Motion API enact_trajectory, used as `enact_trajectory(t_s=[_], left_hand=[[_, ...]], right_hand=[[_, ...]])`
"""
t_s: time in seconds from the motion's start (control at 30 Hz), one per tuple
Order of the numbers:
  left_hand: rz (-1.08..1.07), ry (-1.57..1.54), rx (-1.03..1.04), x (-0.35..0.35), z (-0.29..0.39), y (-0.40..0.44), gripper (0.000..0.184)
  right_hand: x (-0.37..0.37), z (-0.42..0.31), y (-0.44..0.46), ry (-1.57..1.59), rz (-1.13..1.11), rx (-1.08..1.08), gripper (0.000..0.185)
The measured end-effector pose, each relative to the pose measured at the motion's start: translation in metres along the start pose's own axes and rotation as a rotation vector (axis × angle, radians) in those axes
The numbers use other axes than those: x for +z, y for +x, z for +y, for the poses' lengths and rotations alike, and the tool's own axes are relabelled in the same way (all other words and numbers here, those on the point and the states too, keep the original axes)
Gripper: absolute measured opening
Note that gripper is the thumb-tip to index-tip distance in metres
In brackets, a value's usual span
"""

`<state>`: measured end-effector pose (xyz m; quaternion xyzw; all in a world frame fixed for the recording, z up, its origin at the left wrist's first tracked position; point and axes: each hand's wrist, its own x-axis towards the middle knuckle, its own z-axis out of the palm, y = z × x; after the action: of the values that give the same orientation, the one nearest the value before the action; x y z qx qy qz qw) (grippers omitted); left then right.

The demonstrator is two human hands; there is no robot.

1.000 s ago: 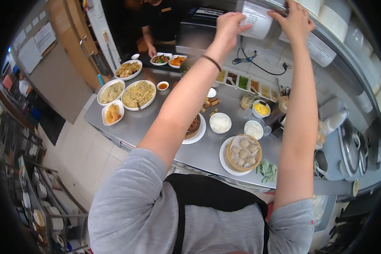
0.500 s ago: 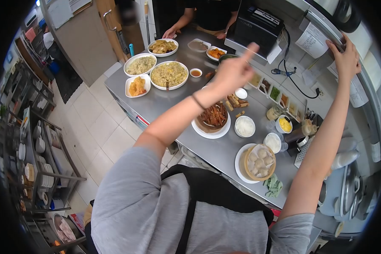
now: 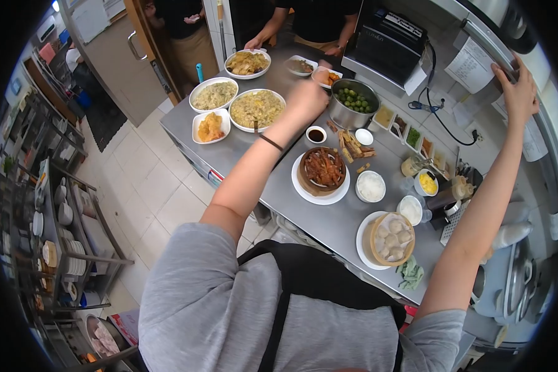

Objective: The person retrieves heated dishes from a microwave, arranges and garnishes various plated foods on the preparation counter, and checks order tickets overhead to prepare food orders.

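Observation:
My left hand (image 3: pixel 307 102) is stretched over the steel counter, smeared by motion, so its finger pose is unclear. It is near a small white dish of orange food (image 3: pixel 326 77), a bowl of fried rice (image 3: pixel 254 110) and a metal pot of green vegetables (image 3: pixel 354 102). I cannot tell whether it touches any of them. Raised at the upper right, my right hand (image 3: pixel 518 90) grips the metal ticket rail (image 3: pixel 480 38), its thumb below the fingers. A printed order slip (image 3: pixel 471 62) hangs beside that hand.
On the counter (image 3: pixel 279 180) stand a steamer of braised food (image 3: pixel 322 167), a steamer of dumplings (image 3: pixel 389 239) and white rice bowls (image 3: pixel 371 186). A black printer (image 3: pixel 387 46) sits at the back. Two people (image 3: pixel 322 22) (image 3: pixel 183 31) stand across the counter.
My left hand has swung down and left from a raised, pointing pose, uncovering the pot of green vegetables. My right hand stays at the rail. Another person now shows by the doorway.

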<state>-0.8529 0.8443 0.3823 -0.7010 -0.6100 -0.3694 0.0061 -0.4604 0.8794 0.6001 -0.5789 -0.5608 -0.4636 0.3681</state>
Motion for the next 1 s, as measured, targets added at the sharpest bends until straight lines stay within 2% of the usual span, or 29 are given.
enact_trajectory(t_s=[0.07, 0.13, 0.2, 0.23, 0.27, 0.33, 0.4, 0.47, 0.5, 0.57, 0.6, 0.63, 0.7, 0.77, 0.8, 0.87, 1.0], left_hand=[[0.238, -0.066, -0.2, -0.007, -0.061, 0.024, 0.064], [0.265, 0.064, -0.408, -0.017, -0.112, 0.038, 0.066], [0.223, 0.283, -0.299, -0.026, -0.124, 0.035, 0.068], [0.091, 0.145, -0.362, -0.025, -0.126, 0.033, 0.068], [0.087, 0.146, -0.359, -0.029, -0.113, 0.024, 0.068], [0.053, 0.166, -0.108, -0.027, -0.087, -0.004, 0.063], [-0.199, 0.357, -0.094, -0.012, -0.077, -0.041, 0.057], [-0.76, 0.339, -0.054, -0.035, -0.048, -0.072, 0.036], [-0.761, 0.34, -0.06, -0.036, -0.053, -0.075, 0.036], [-0.681, 0.263, -0.293, -0.039, -0.076, -0.084, 0.044], [-0.507, 0.366, -0.26, -0.046, -0.094, -0.08, 0.056], [-0.351, 0.381, -0.333, -0.053, -0.111, -0.073, 0.066], [-0.027, 0.448, -0.457, -0.056, -0.165, -0.05, 0.071], [0.017, 0.518, -0.519, -0.077, -0.172, -0.042, 0.055], [0.014, 0.519, -0.518, -0.083, -0.186, -0.043, 0.055], [-0.485, 0.314, -0.731, -0.09, -0.204, -0.039, 0.039], [-0.549, 0.26, -0.825, -0.088, -0.167, -0.066, 0.028]], right_hand=[[0.0, 0.001, -0.001, -0.002, 0.011, 0.001, 0.064], [0.0, 0.002, 0.0, 0.013, -0.015, -0.003, 0.064], [0.0, 0.001, 0.0, 0.013, -0.009, -0.004, 0.064], [-0.001, 0.001, 0.0, 0.013, 0.0, -0.005, 0.064], [-0.002, 0.001, 0.0, 0.01, -0.003, -0.003, 0.064], [-0.002, -0.002, -0.001, 0.006, -0.011, 0.008, 0.065], [0.002, 0.002, 0.0, -0.006, -0.004, -0.004, 0.066], [0.007, 0.006, 0.001, -0.015, 0.008, -0.015, 0.067], [0.009, 0.007, 0.002, -0.043, 0.007, -0.01, 0.067], [0.011, 0.009, 0.002, -0.058, 0.016, -0.01, 0.069], [0.011, 0.009, 0.002, -0.055, 0.015, -0.012, 0.069], [0.011, 0.008, 0.003, -0.071, -0.002, -0.001, 0.07], [0.014, 0.01, 0.004, -0.083, -0.023, 0.006, 0.07], [0.02, 0.015, 0.005, -0.092, -0.029, -0.01, 0.071], [0.02, 0.014, 0.004, -0.094, -0.032, -0.009, 0.071], [0.017, 0.015, 0.004, -0.082, -0.002, -0.033, 0.071], [0.012, 0.011, 0.0, -0.071, 0.049, -0.05, 0.071]])
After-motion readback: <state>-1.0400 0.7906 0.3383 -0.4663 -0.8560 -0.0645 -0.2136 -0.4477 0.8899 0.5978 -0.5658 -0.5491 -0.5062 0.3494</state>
